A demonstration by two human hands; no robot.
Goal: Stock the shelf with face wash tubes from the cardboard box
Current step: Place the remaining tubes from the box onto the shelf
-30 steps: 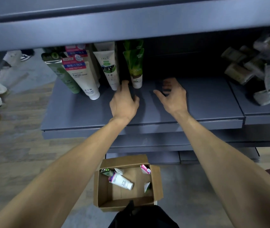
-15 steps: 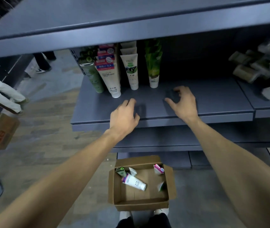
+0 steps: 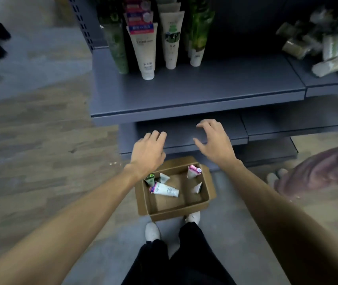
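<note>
Two empty hands hover above a cardboard box [image 3: 209, 194] on the floor below a grey shelf [image 3: 194, 93].
Far on the shelf, face wash tubes [image 3: 145, 48] stand caps down. Left hand [image 3: 148, 154] and right hand [image 3: 215, 144] have loosely curled, released fingers. In the box a white tube [image 3: 167, 189] lies flat, cap pointing right.

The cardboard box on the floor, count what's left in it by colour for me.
Inside the cardboard box:
White tube lying flat: 1
Green-capped tube: 1
Pink-and-white tube: 1
Pale tubes, too small to identify further: 2
Total: 5
Both hands hold nothing.
</note>
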